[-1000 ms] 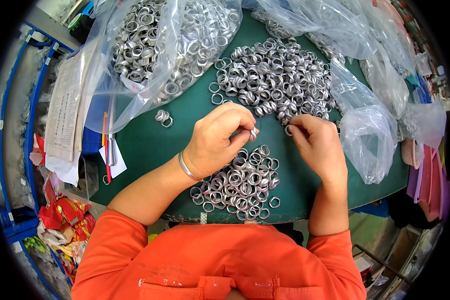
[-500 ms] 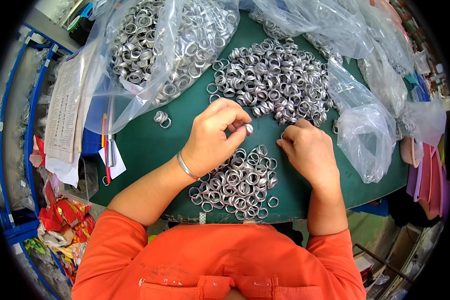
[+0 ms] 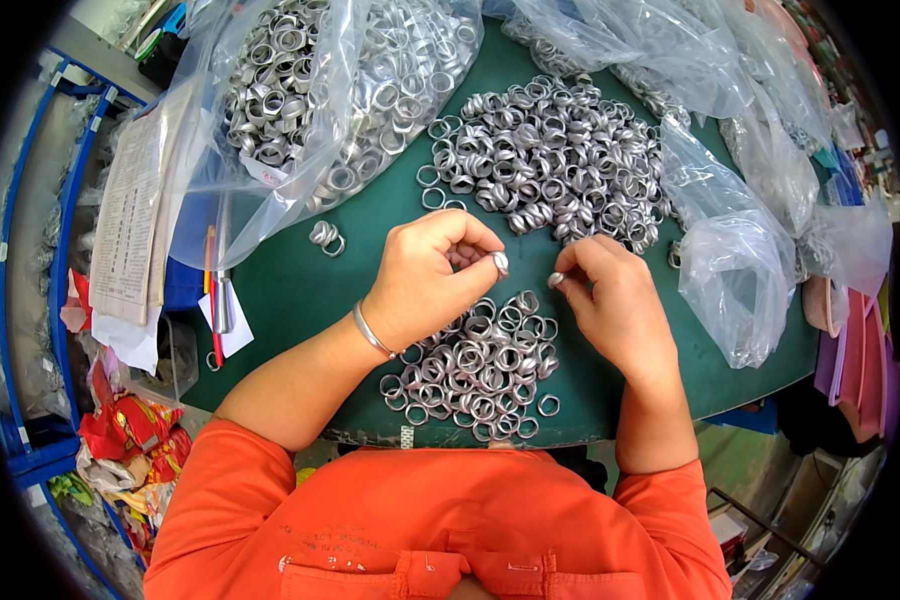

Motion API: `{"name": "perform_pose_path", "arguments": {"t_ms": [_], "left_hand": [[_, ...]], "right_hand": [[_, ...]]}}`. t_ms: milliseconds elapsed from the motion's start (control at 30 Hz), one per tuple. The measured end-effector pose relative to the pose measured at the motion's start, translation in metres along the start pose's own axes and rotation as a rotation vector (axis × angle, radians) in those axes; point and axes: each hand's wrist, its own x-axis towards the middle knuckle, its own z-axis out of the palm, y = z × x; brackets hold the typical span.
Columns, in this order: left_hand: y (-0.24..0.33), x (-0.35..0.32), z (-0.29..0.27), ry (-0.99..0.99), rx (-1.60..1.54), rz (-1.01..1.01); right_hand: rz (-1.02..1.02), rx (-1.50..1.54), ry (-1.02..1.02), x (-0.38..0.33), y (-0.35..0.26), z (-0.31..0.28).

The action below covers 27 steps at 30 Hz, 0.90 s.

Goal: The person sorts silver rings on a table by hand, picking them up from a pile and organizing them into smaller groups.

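Observation:
Between thumb and forefinger, my left hand (image 3: 435,265) pinches a silver metal ring (image 3: 500,264); a bangle circles that wrist. My right hand (image 3: 610,300) faces it across a small gap and pinches another silver ring (image 3: 556,280) at its fingertips. Below and between the hands lies a smaller pile of rings (image 3: 485,365), near the table's front edge. Beyond them spreads a larger heap of rings (image 3: 560,160). A few rings (image 3: 326,237) sit apart, left of my left hand.
On the green table (image 3: 300,310), a clear plastic bag of rings (image 3: 350,90) stands at the far left. A crumpled clear bag (image 3: 730,270) lies to the right. Pens (image 3: 213,300) and printed sheets (image 3: 130,210) are at the left edge, beside blue shelving (image 3: 55,270).
My right hand has drawn back from the edge of the large heap, and a ring now shows in its fingertips. My left hand stays nearly in place with its ring.

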Motion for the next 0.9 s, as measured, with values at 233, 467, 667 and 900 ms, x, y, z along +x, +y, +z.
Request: {"name": "perform_pose_path", "arguments": {"t_ms": [233,467,667,900], "left_hand": [[0.004,0.001,-0.002,-0.058,-0.261,-0.190],[0.005,0.000,-0.002,-0.081,-0.301,-0.225],[0.003,-0.003,-0.001,-0.089,-0.298,-0.173],[0.012,-0.013,-0.015,-0.006,-0.227,-0.025]], "right_hand": [[0.290,0.596,-0.094,0.004,-0.007,0.003],[0.210,0.774,-0.057,0.005,0.001,0.013],[-0.229,0.731,0.152,0.003,0.009,0.026],[-0.459,0.589,0.276,0.005,0.005,0.025]]}}
